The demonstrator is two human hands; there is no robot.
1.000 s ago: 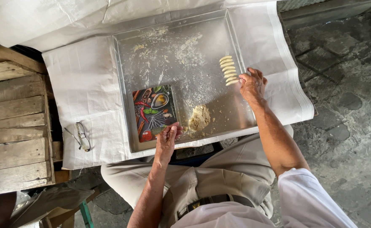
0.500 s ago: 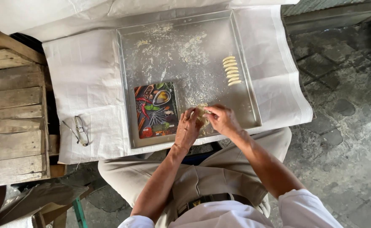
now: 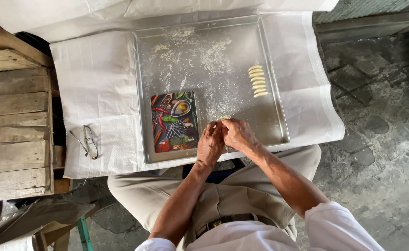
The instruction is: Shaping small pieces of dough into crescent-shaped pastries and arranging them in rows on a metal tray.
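Note:
A large metal tray [image 3: 279, 79] dusted with flour lies on a white cloth. My left hand [image 3: 210, 145] and my right hand [image 3: 238, 135] are pressed together over a pale lump of dough [image 3: 224, 118] near the tray's front edge, with only a bit of the dough showing above the fingers. Just left of my hands lies a small cutting board [image 3: 174, 122] printed with colourful vegetables and spices. A short row of shaped dough pieces [image 3: 258, 80] sits at the tray's right side.
A white cloth [image 3: 97, 93] covers the table under the tray. A pair of glasses [image 3: 88, 142] lies on the cloth at the left. Weathered wooden planks [image 3: 13, 125] stand further left. Stone paving [image 3: 381, 139] lies to the right.
My right hand has come back from the row of dough pieces to the dough lump. My left hand has joined it, and both now close around the dough.

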